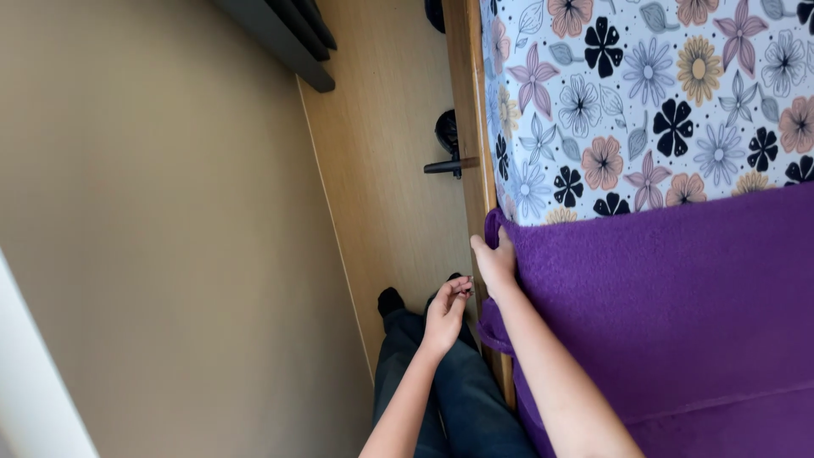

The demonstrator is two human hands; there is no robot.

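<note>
Head view, looking down along the side of a bed.

Right hand [494, 261] — fingers curled over the corner of the purple blanket [678, 314], thumb side toward the wooden bed rail [475, 161]. The grip sits right at the blanket's top edge, where it meets the floral sheet [644, 102]. Judged: holding at the corner gives control of both the top edge and the side drop at once, which is likely why the hand is there and not further in. A fold of blanket hangs over the rail just below the wrist, so the cloth already wraps the bed's edge at that spot.

Left hand [447, 309] — off the bed, just beside the right hand but not touching the blanket. Fingertips drawn together as if pinching something small; what it is cannot be told at this size. It hovers above the person's dark trousers [449, 390] and one dark-socked foot [389, 300].

Blanket position: covers the lower part of the mattress, its edge running roughly level across the sheet. Corner is in the right hand; the bulk lies to that hand's right, well apart from the left hand.

Surroundings: wood-look floor [381, 170] between bed and beige wall [153, 212]; a dark handle-like fitting [449, 165] projects near the rail.
</note>
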